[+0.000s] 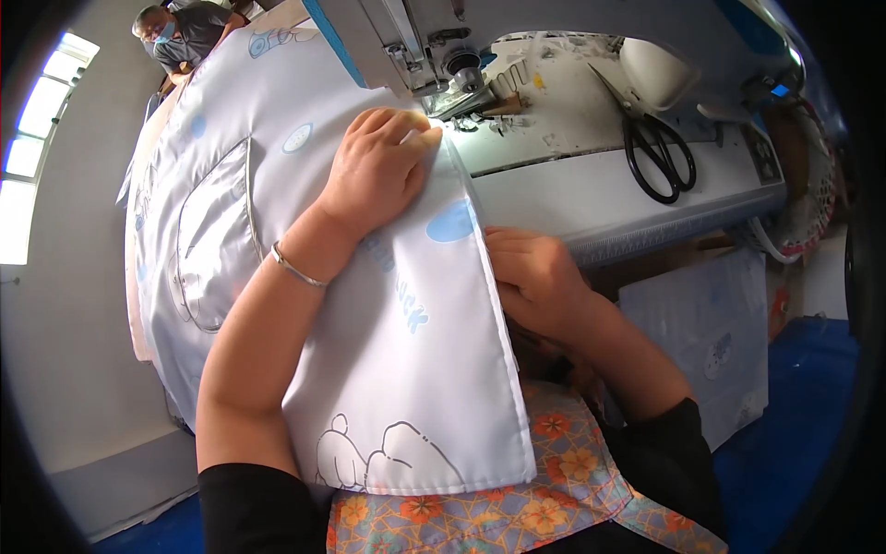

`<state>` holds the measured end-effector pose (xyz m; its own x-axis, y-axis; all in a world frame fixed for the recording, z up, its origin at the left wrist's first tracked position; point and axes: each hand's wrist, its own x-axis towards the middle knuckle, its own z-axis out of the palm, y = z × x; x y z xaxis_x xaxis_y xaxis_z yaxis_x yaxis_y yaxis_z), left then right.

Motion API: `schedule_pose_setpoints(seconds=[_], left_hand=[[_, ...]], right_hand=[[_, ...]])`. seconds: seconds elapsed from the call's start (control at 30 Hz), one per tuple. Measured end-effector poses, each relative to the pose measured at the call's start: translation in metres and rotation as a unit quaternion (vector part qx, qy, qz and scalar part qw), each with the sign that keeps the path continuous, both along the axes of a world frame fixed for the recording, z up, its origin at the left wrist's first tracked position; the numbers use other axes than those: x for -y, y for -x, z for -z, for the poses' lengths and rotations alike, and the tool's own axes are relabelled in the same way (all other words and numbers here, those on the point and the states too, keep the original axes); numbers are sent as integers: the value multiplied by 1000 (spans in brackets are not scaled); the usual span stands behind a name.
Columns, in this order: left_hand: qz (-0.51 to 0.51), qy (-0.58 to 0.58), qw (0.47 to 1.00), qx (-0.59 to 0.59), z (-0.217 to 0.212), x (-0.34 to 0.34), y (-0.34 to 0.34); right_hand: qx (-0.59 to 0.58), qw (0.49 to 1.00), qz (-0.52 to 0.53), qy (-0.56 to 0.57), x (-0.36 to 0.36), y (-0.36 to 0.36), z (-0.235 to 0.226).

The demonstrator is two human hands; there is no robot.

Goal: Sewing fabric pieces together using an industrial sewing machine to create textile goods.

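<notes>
A pale white fabric piece (pixel 369 397) with blue and line-drawn prints spreads over the sewing table and hangs down over my lap. My left hand (pixel 378 166) is closed on its upper right corner, thumb and fingers pressed together just in front of the sewing machine (pixel 406 55) and its presser foot. Lower down, my right hand (pixel 535 272) grips the fabric's right edge, its fingers curled and partly hidden by the cloth. The stitched edge runs from the machine down to the lap. A curved pocket-like shape (pixel 221 240) shows on the fabric's left part.
Black-handled scissors (pixel 657 152) lie on the machine bed (pixel 572 203), beside a white cup-like object (pixel 655 69). Small metal tools and thread scraps (pixel 498 102) lie behind the needle. A printed panel (pixel 706 342) hangs at right. Another person (pixel 189 37) is at the far left.
</notes>
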<state>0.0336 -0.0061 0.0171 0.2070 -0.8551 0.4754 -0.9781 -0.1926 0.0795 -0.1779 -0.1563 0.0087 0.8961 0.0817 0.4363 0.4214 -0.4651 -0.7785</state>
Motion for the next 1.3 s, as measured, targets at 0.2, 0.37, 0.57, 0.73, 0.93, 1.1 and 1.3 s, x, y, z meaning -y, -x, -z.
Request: schedule_pose_setpoints(seconds=[0.2,0.37,0.57,0.73,0.93,1.1,1.3], left_hand=[[23,-61,997,-37,-17,1,-4],[-15,-55,997,-48,-16,2,14],[1,-2,999,-53,-1,-3,-13],[-83,60,993,-53,8,-8,-42],[-121,-9,991,58,7,25,-112],[-25,-188,970,151,-8,60,-144],[-10,-181,966,184,-66,34,-151]], right_hand=[[36,999,12,22,2,-23,4],[72,996,42,11,4,-33,7],[59,995,43,70,17,-43,3],[66,988,34,135,21,-40,0],[-71,988,106,82,29,-21,20],[-243,940,208,-118,49,-2,55],[-165,905,28,-391,64,3,104]])
